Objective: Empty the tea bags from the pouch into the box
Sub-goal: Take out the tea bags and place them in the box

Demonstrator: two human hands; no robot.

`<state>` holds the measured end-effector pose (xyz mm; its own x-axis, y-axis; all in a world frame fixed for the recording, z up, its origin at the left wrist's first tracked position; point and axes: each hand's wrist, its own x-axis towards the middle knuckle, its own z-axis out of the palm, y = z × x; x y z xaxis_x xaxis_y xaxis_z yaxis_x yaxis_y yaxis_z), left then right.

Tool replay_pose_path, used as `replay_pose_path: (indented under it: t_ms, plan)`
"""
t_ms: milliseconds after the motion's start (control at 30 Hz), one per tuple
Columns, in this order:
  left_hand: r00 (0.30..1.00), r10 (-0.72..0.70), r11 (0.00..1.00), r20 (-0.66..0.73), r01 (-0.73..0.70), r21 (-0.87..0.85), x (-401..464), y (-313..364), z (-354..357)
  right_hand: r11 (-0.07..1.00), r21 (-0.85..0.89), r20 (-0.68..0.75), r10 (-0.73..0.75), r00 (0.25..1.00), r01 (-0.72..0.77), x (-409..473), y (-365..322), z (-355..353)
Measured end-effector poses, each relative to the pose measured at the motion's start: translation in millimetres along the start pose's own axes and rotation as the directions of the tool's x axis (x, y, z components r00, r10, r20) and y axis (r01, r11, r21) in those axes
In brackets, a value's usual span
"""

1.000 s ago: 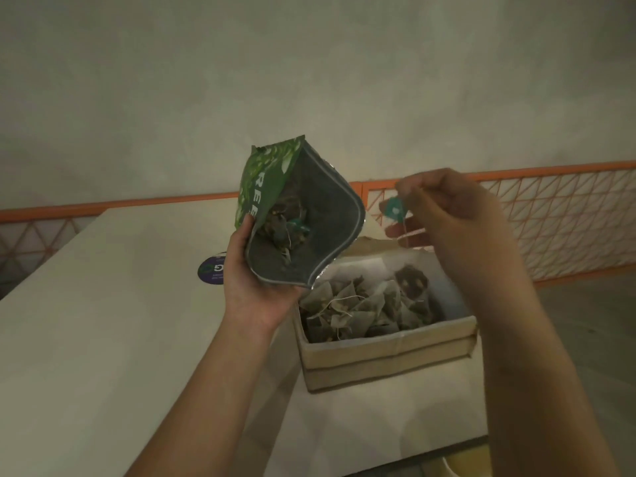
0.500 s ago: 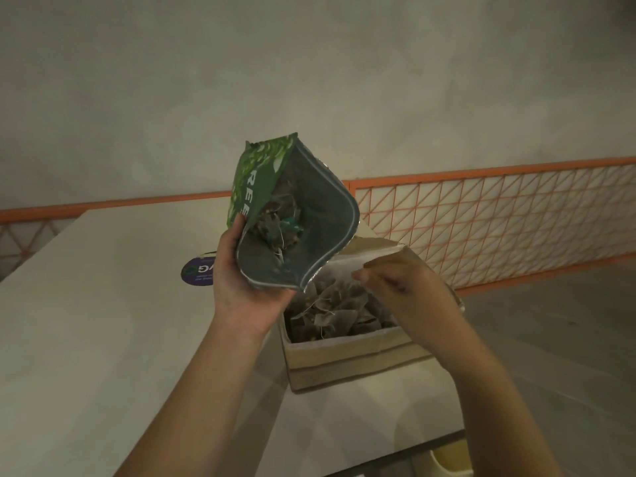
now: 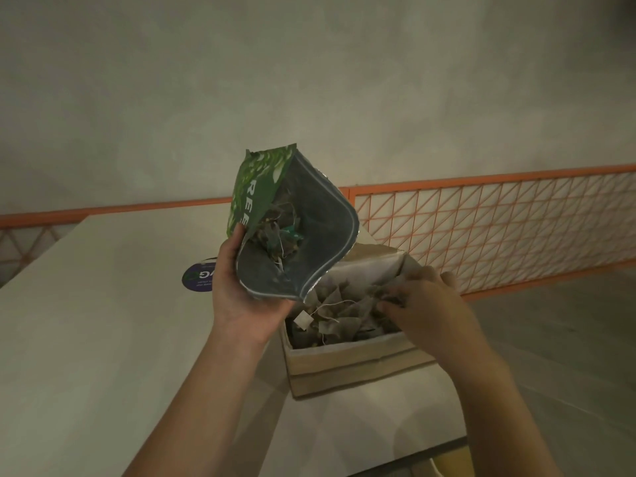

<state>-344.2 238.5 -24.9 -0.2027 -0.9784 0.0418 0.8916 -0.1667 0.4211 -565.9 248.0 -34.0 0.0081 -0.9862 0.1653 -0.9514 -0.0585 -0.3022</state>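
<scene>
Reaching down into the box (image 3: pixel 351 370) on the desk (image 3: pixel 86 339), the right hand (image 3: pixel 425 301) has dropped from the raised position it held a second ago and now has its fingers curled among the tea bags (image 3: pixel 344 311) there, so one more bag appears delivered. The left hand (image 3: pixel 241 294) grips the green pouch (image 3: pixel 292 228), tilted open above the box with bags still inside; the task is unfinished. Whether the right fingers pinch anything is hidden.

Your left hand (image 3: pixel 241 297) grips the open pouch (image 3: pixel 296 228) above the box (image 3: pixel 344 366); your right hand (image 3: pixel 426 304) reaches among its tea bags (image 3: pixel 344 311).
</scene>
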Motion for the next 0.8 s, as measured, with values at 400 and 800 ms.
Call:
replay_pose_path:
  t_ms: [400, 800]
  plan:
    - [1.0, 0.003, 1.0, -0.008, -0.003, -0.002, -4.5, -0.7, -2.3, 0.987, -0.009, 0.106, -0.159, 0.982, 0.161, -5.6, -19.1, 4.4]
    - [0.997, 0.075, 0.993, -0.003, -0.075, 0.093, -8.5, -1.0, 1.2, 0.838, 0.209, -0.257, -0.451, 0.855, 0.505, -8.2, -109.5, -46.8]
